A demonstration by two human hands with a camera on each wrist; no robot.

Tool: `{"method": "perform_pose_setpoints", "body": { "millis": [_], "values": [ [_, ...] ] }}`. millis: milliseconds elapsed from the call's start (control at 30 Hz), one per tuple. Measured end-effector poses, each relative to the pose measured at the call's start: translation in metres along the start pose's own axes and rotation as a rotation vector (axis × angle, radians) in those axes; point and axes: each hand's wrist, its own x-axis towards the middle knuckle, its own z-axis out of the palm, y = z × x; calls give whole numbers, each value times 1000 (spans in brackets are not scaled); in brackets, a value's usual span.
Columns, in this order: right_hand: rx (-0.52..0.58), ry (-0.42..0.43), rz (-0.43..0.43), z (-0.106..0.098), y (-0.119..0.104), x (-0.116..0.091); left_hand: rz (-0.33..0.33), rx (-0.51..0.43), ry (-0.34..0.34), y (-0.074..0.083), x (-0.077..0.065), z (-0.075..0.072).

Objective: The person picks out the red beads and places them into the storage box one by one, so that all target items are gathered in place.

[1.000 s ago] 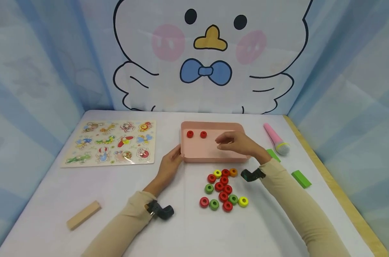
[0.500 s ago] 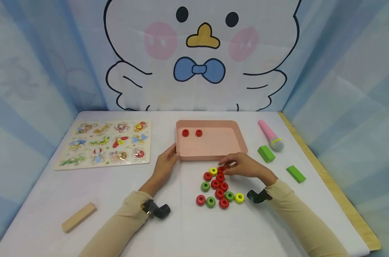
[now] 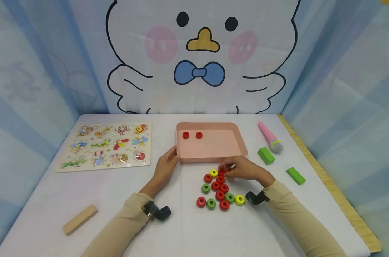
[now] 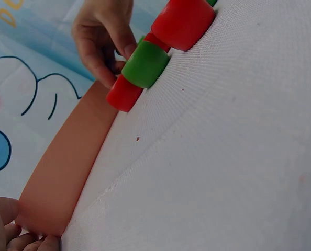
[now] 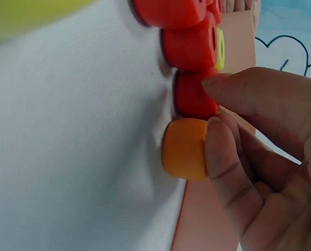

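Patterned cloth (image 3: 199,98) hangs behind the white table (image 3: 184,235). My left hand (image 3: 164,167) still pinches the corner of the tray (image 3: 213,148), two red beads (image 3: 186,135) inside as before. My right hand (image 3: 244,167) has come from above the tray to the table: fingertips (image 5: 221,149) meet a red bead (image 5: 191,97) and the orange bead (image 5: 184,150); whether they clamp either, I cannot tell

Pink tray (image 3: 213,148); red, green, yellow and orange beads (image 3: 215,189)
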Motion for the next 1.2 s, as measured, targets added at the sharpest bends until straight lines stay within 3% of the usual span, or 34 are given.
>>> {"method": "perform_pose_setpoints", "body": {
  "millis": [333,467,700,1200],
  "values": [
    [-60,33,7,2,-4,-1,2,-10,-1,1,0,0],
    [-77,52,10,1,-6,-1,-2,28,8,0,1,-1],
    [-96,35,-2,4,-8,1,-21,71,11,2,0,-1],
    [-91,37,-7,3,-9,-4,-25,52,15,2,-3,1]
  ]
}}
